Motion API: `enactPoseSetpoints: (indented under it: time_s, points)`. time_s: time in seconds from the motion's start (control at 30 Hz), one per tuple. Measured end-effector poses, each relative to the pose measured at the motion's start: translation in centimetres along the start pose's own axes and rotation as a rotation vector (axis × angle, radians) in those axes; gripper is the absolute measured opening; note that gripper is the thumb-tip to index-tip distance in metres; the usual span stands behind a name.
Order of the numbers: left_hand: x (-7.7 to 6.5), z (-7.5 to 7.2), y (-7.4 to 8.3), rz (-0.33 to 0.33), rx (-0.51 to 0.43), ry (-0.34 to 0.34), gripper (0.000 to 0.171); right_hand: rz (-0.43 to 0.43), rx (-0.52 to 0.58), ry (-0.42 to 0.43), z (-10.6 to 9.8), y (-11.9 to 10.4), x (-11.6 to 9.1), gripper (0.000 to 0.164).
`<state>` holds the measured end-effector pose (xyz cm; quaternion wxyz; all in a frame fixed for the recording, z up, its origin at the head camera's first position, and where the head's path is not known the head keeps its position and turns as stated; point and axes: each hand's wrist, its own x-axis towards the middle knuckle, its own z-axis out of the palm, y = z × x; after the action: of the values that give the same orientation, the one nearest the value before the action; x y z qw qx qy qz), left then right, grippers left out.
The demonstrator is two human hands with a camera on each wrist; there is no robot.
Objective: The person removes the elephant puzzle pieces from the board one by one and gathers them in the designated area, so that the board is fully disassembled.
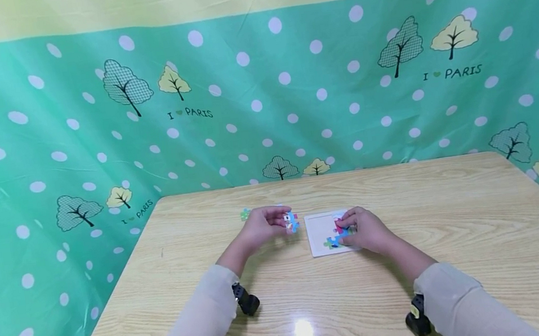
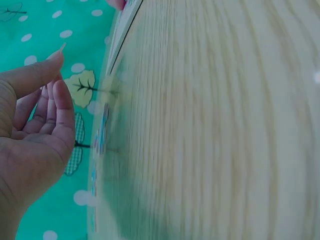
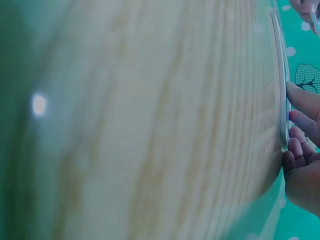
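Tray (image 1: 316,236) holds puzzle pieces (image 1: 333,243), some beneath right fingers (image 1: 351,219).

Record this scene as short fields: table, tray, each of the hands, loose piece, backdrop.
Table: light wood-grain table
Tray: flat white rectangular tray, partly filled, bare along its left side
Left hand: pinches a blue, white and red jigsaw piece above the table
Right hand: fingertips at multicoloured jigsaw pieces in the tray; whether it grips one is unclear
Loose piece: green jigsaw piece beyond the left hand, partly hidden
Backdrop: green white-dotted cloth with printed trees
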<state>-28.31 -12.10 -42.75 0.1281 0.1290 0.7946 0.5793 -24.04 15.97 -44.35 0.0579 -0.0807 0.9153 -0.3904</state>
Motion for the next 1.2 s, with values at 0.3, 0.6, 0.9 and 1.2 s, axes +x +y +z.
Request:
enactPoseSetpoints:
  time_s: [0.3, 0.6, 0.9, 1.2]
  points:
    - [-0.4, -2.0, -1.2, -0.059, 0.043, 0.039, 0.057, -0.001, -0.005, -0.007, -0.2, 0.0, 0.0, 0.042]
    - [-0.6, -3.7, -2.1, -0.105, 0.137, 0.077, 0.056, -0.009, -0.006, -0.005, -0.2, -0.1, 0.1, 0.043]
    - [-0.6, -4.5, -2.2, -0.132, 0.297, 0.104, 0.051, -0.001, -0.001, -0.009, 0.1, 0.0, -0.2, 0.043]
    - [-0.4, -4.7, -2.0, -0.152, 0.35, 0.127, 0.044, 0.007, -0.008, -0.012, 0.0, -0.2, 0.0, 0.043]
